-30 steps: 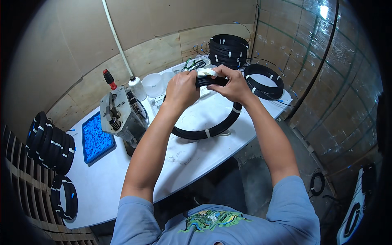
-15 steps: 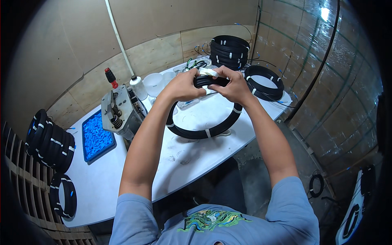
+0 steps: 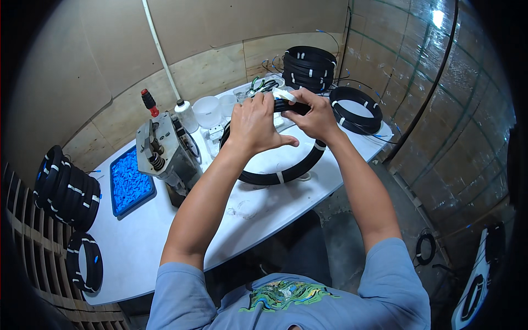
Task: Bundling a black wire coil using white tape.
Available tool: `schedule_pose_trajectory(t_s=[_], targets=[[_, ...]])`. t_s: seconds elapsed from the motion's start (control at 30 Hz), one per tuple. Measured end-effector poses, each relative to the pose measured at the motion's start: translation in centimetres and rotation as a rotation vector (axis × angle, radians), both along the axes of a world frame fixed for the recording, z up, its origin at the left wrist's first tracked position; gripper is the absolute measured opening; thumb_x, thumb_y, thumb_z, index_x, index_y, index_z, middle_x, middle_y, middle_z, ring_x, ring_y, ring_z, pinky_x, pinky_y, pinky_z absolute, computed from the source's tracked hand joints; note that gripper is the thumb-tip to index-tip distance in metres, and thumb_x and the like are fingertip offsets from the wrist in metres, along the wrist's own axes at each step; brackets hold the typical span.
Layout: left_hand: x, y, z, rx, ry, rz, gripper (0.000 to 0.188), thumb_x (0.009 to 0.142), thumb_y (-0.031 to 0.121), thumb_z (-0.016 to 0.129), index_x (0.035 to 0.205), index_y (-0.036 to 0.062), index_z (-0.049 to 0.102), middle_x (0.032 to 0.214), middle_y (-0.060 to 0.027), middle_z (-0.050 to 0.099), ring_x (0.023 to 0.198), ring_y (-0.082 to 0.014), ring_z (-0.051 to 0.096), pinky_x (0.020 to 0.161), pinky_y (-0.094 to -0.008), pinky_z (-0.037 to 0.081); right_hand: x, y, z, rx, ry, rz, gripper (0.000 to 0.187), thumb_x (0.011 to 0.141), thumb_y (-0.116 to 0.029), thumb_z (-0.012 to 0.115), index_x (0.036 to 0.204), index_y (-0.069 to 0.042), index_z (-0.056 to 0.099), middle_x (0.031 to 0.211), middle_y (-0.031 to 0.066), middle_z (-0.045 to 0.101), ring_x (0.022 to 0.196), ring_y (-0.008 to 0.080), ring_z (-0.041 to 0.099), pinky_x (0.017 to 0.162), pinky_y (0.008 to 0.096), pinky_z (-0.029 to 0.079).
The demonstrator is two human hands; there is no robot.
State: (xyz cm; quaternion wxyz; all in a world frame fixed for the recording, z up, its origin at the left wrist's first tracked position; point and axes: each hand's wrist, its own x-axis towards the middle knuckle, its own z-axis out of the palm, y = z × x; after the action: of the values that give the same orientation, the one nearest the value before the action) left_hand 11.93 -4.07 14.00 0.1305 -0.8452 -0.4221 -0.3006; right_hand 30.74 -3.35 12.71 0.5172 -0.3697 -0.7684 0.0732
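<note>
A coil of black cable (image 3: 269, 179) with white tape bands is tilted up from the white table, its near edge low over the tabletop. My right hand (image 3: 314, 114) grips its far side, thumb below and fingers on top. At those fingertips a piece of white tape (image 3: 284, 95) stands out from the cable. My left hand (image 3: 254, 122) is open beside the coil's far left part, its fingers stretched forward and the thumb pointing right, apart from them. It hides part of the cable, so whether the fingers touch the coil I cannot tell.
Left of my forearm stand a metal bench machine (image 3: 165, 146) and a blue tray (image 3: 116, 206) of small blue pieces. A white bottle (image 3: 186, 116) and a clear cup (image 3: 207, 113) are behind. Coil stacks (image 3: 309, 69) and a single coil (image 3: 356, 127) lie far right; more coils (image 3: 69, 190) are left.
My left hand has let go of the coil's far side, its thumb swinging out to the right. The right hand keeps its hold, and the tape piece has shifted slightly right.
</note>
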Motion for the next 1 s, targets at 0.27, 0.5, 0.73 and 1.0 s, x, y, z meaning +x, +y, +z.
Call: schedule_pose_trajectory(t_s=[0.27, 0.5, 0.73, 1.0], targets=[[0.5, 2.0, -2.7, 0.273, 0.055, 0.184, 0.056, 0.066, 0.035, 0.084, 0.102, 0.0034, 0.055, 0.091, -0.0118, 0.061, 0.082, -0.0315, 0.065, 0.068, -0.0433, 0.049, -0.4, 0.3, 0.0, 0.035, -0.043, -0.014, 0.027, 0.075, -0.010, 0.080, 0.094, -0.003, 0.062, 0.090, 0.0092, 0.070, 0.079, 0.0215, 0.071, 0.075, 0.0314, 0.056], [-1.4, 2.9, 1.1, -0.263, -0.005, 0.014, 0.027, 0.074, 0.018, 0.077, 0.095, 0.0043, 0.067, 0.085, -0.0185, 0.069, 0.080, -0.0376, 0.067, 0.072, -0.0458, 0.052, 0.0, 0.4, 0.5, -0.037, -0.051, 0.054, 0.031, 0.073, -0.011, 0.083, 0.096, -0.005, 0.062, 0.090, 0.0052, 0.071, 0.084, 0.0159, 0.070, 0.076, 0.0300, 0.053], [-2.4, 3.6, 1.4, -0.434, -0.074, -0.159, 0.031, 0.076, 0.021, 0.079, 0.097, 0.0023, 0.067, 0.082, -0.0203, 0.069, 0.077, -0.0362, 0.067, 0.070, -0.0431, 0.051, 0.6, 0.6, 1.9, -0.112, -0.186, 0.081, 0.037, 0.072, -0.019, 0.085, 0.100, -0.005, 0.065, 0.086, 0.0031, 0.068, 0.077, 0.0113, 0.063, 0.074, 0.0268, 0.051], [-2.2, 2.1, 2.2, -0.424, -0.041, -0.191, 0.034, 0.078, 0.025, 0.080, 0.097, 0.0020, 0.064, 0.078, -0.0198, 0.069, 0.073, -0.0375, 0.067, 0.068, -0.0439, 0.051, 1.8, 2.4, 2.9, -0.497, 0.219, 0.367, 0.021, 0.085, -0.012, 0.078, 0.092, -0.005, 0.060, 0.087, -0.0022, 0.065, 0.081, 0.0057, 0.060, 0.074, 0.0204, 0.050]])
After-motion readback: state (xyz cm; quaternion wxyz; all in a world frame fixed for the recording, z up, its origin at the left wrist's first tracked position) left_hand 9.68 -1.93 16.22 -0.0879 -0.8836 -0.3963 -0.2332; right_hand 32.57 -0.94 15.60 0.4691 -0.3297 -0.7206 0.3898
